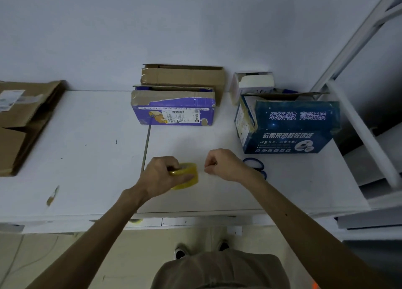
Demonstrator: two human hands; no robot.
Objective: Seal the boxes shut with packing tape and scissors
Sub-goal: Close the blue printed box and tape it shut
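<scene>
Where the white table point(87, 125) spans mid-frame beneath a pale wall point(195, 28), an open blue box point(291, 128) stands right and a purple box point(174, 112) centre, a brown box point(185, 75) behind it. Lower centre, the left hand point(158, 173) grips the yellow tape roll point(189, 175); the right hand point(224, 165) pinches its loose end. Blue scissors point(254, 162) lie beside that wrist.
</scene>
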